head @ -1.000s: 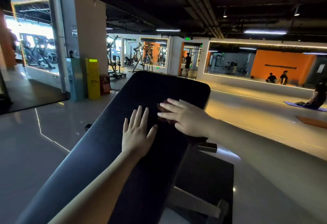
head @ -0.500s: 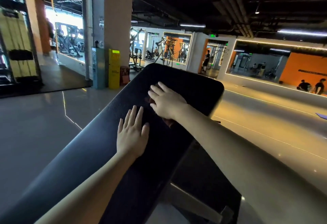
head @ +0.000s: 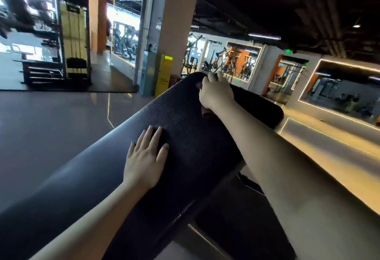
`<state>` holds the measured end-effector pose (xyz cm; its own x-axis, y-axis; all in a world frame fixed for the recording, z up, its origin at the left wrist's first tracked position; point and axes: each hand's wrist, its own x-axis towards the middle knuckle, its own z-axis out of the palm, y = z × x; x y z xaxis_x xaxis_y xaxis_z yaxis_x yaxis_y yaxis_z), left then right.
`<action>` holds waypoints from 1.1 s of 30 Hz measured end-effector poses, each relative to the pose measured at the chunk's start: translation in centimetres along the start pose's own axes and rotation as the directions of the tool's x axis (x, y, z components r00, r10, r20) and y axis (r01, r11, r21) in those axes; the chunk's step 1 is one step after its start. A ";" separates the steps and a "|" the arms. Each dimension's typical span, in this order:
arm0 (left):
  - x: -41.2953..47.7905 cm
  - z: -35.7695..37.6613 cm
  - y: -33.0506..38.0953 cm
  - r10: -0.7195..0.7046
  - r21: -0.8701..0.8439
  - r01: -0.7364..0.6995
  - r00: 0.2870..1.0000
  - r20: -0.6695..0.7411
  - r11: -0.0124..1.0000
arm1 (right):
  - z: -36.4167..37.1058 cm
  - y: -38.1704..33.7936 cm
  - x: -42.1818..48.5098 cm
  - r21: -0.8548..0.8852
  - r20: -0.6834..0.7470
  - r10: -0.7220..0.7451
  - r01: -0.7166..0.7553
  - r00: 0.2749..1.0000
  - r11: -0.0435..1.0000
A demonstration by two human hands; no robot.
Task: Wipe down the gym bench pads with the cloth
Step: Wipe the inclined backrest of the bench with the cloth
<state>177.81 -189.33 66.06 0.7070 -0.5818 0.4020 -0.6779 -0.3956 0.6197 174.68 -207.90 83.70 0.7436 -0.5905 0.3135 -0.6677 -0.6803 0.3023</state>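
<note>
Head view: the long black bench pad [head: 181,136] is running up and away from the camera, tilted, and both bare arms are reaching out over it. The left hand [head: 144,157] is lying flat on the pad's middle, palm down, fingers [head: 153,134] stretched out and slightly spread, gripping nothing, simply pressing on the textured surface. The right hand [head: 216,93] is working near the pad's far top edge, fingers curled down, pressing onto the reddish-brown cloth [head: 206,112]; a corner of that cloth is peeking out under the wrist, touching the pad. Most of the cloth is hiding beneath the palm. Behind the pad a yellow box [head: 164,74] is standing beside a pillar [head: 174,33]
</note>
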 end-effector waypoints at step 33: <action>-3.8 -1.5 -7.2 -0.015 -0.006 0.016 0.999 0.047 1.000 | 5.8 -19.3 1.9 -0.018 0.083 -0.152 0.154 0.985 0.988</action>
<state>180.31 -183.21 61.02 0.7071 -0.6084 0.3603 -0.6656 -0.4006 0.6296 189.18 -198.45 73.25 0.8368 -0.5142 0.1880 -0.5456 -0.7552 0.3632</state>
